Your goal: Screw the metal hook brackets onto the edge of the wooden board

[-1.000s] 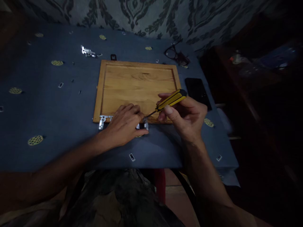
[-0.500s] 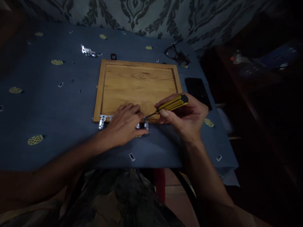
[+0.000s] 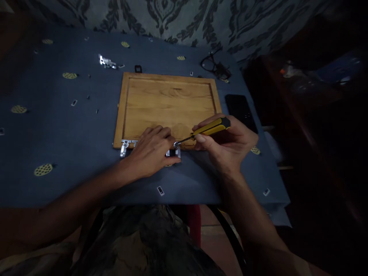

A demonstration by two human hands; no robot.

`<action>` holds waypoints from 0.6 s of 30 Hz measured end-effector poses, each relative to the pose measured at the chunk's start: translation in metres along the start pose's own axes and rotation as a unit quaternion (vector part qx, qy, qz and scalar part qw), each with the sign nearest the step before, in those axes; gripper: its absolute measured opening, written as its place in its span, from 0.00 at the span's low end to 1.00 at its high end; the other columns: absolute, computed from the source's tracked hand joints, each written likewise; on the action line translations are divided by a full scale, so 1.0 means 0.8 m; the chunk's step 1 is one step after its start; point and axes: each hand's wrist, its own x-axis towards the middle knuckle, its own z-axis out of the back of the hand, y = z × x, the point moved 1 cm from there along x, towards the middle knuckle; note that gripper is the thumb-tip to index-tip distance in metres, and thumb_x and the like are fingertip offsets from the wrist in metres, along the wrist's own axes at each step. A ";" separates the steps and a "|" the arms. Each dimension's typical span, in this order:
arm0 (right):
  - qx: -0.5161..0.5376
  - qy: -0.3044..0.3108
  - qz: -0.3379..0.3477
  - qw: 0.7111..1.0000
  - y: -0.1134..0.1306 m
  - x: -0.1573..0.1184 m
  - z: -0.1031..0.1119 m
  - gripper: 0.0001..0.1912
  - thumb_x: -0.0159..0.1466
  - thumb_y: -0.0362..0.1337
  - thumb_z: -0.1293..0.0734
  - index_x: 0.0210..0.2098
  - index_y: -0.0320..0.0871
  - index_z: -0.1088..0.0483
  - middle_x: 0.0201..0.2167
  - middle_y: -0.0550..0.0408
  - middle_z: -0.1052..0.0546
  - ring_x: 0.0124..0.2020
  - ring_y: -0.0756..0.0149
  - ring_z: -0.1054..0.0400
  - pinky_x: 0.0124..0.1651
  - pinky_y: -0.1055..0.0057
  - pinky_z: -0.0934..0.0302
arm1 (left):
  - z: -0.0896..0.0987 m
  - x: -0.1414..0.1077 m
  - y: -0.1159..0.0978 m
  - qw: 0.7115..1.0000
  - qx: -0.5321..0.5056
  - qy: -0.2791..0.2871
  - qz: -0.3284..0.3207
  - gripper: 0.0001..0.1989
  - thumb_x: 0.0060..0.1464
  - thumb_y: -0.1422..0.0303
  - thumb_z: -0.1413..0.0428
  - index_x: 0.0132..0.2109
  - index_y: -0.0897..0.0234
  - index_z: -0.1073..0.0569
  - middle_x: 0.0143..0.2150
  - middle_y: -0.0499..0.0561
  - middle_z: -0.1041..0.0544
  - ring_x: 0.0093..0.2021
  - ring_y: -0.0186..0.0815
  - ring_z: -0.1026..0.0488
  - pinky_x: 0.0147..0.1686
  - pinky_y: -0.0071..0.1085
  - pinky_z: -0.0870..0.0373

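A framed wooden cabinet door [image 3: 169, 99] lies flat in front of me. Along its near edge is a metal hinge [image 3: 178, 153], partly covered by my left hand [image 3: 153, 151]. That hand's fingers bend over the frame and its thumb lies below the edge, gripping the hinge. My right hand [image 3: 230, 145] is closed around the yellow and black handle of a screwdriver [image 3: 209, 128]. Its shaft slants down to the left, with the tip at the hinge beside my left fingertips. Another hinge [image 3: 124, 148] sits at the door's near left corner.
A loose hinge [image 3: 107, 62] and a few small screws [image 3: 97, 111] lie on the blue patterned tablecloth [image 3: 57, 130]. Eyeglasses [image 3: 214, 66] rest behind the door, a dark phone [image 3: 240, 111] to its right. The table's right edge drops off beyond the phone.
My right hand and the screwdriver handle have shifted slightly to the right, with the tip still at the hinge. My left hand stays in place.
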 end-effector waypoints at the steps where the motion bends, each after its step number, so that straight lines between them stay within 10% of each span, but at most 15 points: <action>1: -0.002 -0.020 0.011 1.000 -0.001 0.000 0.000 0.13 0.59 0.47 0.19 0.30 0.46 0.22 0.27 0.60 0.21 0.18 0.75 0.33 0.17 0.73 0.38 | 0.000 0.000 0.000 1.000 0.000 0.001 0.001 0.18 0.59 0.56 0.32 0.48 0.66 0.20 0.47 0.55 0.23 0.53 0.49 0.27 0.52 0.43 0.31; 6: 0.018 -0.105 0.028 0.994 -0.004 0.002 0.004 0.15 0.61 0.50 0.21 0.31 0.47 0.23 0.29 0.60 0.21 0.15 0.77 0.37 0.13 0.74 0.43 | 0.001 -0.001 0.001 1.000 -0.004 0.012 0.003 0.19 0.60 0.56 0.32 0.49 0.67 0.20 0.47 0.55 0.23 0.53 0.49 0.27 0.52 0.44 0.31; 18: -0.028 -0.053 -0.014 0.998 -0.008 0.000 0.002 0.17 0.60 0.51 0.21 0.29 0.48 0.26 0.23 0.63 0.29 0.15 0.76 0.36 0.14 0.75 0.42 | 0.001 -0.002 0.002 1.000 0.004 -0.003 -0.007 0.17 0.60 0.56 0.32 0.47 0.65 0.21 0.47 0.54 0.23 0.52 0.48 0.27 0.51 0.43 0.31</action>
